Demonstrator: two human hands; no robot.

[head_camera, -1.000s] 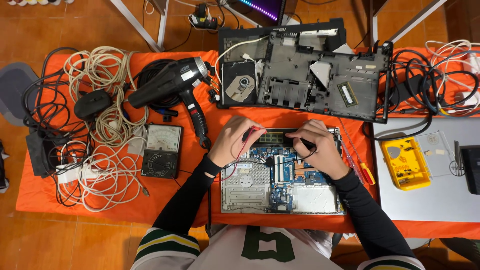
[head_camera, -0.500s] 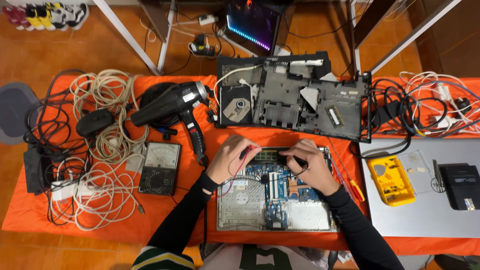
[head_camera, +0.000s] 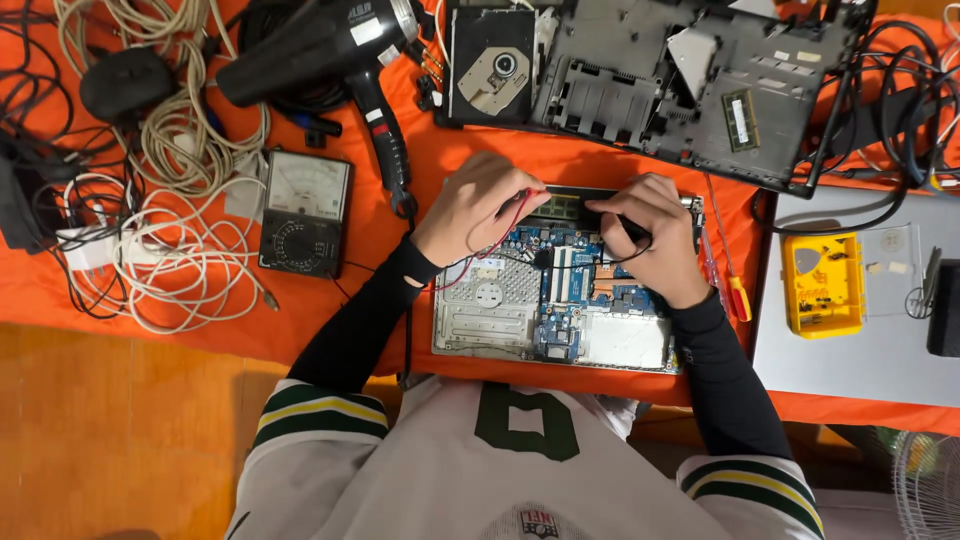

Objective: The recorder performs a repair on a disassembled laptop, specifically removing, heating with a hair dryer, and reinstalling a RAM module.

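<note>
A bare laptop motherboard (head_camera: 560, 310) lies on the orange table cover in front of me. My left hand (head_camera: 478, 205) rests on its upper left edge, pinching a red test probe whose red lead (head_camera: 480, 250) loops down over the board. My right hand (head_camera: 650, 235) is closed on a black probe, its tip pointing left at the board's top edge, its black lead trailing across the board. Both probe tips sit near a dark memory module (head_camera: 560, 205) at the top of the board.
An analogue multimeter (head_camera: 305, 212) lies left of the board, a black heat gun (head_camera: 335, 50) above it. White and black cables (head_camera: 150, 200) pile at the left. An opened laptop base (head_camera: 690, 80) with an optical drive (head_camera: 492, 65) lies behind. A red-handled screwdriver (head_camera: 728, 265) and yellow parts tray (head_camera: 822, 283) sit right.
The camera has moved closer and lower over the table. Both hands stay at the board's top edge with the probes, the fingers shifting only slightly.
</note>
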